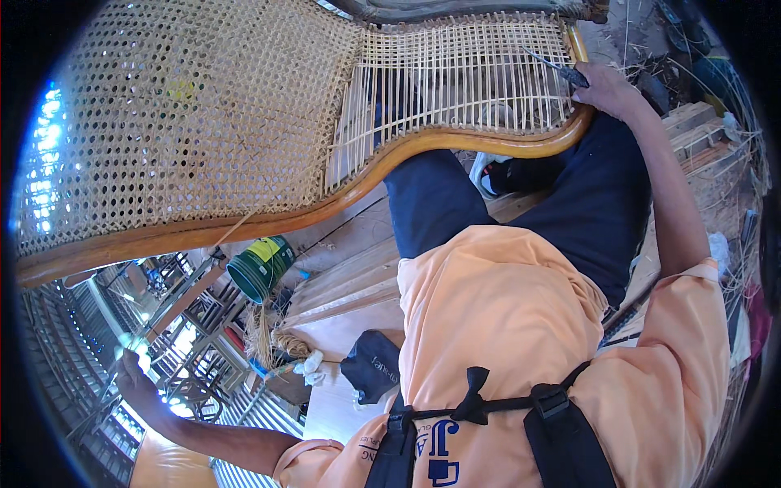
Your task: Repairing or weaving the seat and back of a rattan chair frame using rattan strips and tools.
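Two hands, right hand gripping one tool, one cane chair

Across the upper left of the frame the cane panel is showing a pale straw colour in a dense open weave of small holes. To its right, at upper centre, the unfinished section is showing the same straw colour in plain parallel strands, mostly upright, crossed by a few level ones. The curved wooden frame is glowing honey-orange. At centre left the bucket is showing dark green with a yellow label. The shirt in the lower right is showing light peach, crossed by black straps; the trousers above it are showing dark navy. At lower centre the pouch is showing black.
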A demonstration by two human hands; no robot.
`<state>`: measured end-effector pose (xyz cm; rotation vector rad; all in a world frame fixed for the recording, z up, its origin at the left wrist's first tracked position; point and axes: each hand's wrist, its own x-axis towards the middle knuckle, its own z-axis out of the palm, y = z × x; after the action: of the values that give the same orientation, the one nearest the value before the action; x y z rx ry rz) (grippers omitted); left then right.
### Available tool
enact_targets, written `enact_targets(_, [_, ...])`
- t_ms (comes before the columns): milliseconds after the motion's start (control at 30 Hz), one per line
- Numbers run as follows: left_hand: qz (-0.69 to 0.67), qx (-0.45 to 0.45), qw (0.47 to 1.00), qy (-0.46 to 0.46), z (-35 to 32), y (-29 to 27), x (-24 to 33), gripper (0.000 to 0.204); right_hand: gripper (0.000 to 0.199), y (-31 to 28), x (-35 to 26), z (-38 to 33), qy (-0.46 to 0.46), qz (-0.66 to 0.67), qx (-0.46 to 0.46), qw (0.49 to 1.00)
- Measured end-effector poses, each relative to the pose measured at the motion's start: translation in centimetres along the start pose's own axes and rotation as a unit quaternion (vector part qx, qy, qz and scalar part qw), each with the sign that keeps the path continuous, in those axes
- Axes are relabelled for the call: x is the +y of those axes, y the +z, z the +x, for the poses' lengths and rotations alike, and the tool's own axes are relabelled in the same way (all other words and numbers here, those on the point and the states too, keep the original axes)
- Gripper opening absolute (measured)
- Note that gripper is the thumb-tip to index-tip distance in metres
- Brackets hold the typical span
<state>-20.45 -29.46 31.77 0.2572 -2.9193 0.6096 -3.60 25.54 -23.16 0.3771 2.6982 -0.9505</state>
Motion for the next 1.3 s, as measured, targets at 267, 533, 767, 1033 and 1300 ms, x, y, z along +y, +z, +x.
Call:
enact_targets(267, [-0.100,0.206,0.911,0.343,-7.1,1.4,17.0,0.034,0.038,-3.0,-2.6,-1.1,0.026,-0.104,-0.021,0.994])
enact_targets(533, [-0.282,-0.206,0.737,0.578,-14.7,25.4,41.3,0.023,0.032,-8.8,-7.1,-1.0,0.122,0.060,-0.030,0.990])
enact_targets(767, [-0.366,-0.205,0.711,0.565,-14.0,34.0,43.7,0.023,0.031,-4.4,-2.4,0.0,0.050,0.026,-0.139,0.989])
enact_targets(1033, [-0.326,-0.221,0.711,0.583,-13.5,33.6,42.9,0.025,0.023,-4.5,-4.8,0.3,0.077,-0.098,-0.173,0.977])
enact_targets(1300, [-0.275,-0.261,0.682,0.625,-13.8,30.1,44.6,0.023,0.024,-7.3,-4.3,0.2,0.087,-0.121,-0.250,0.957])
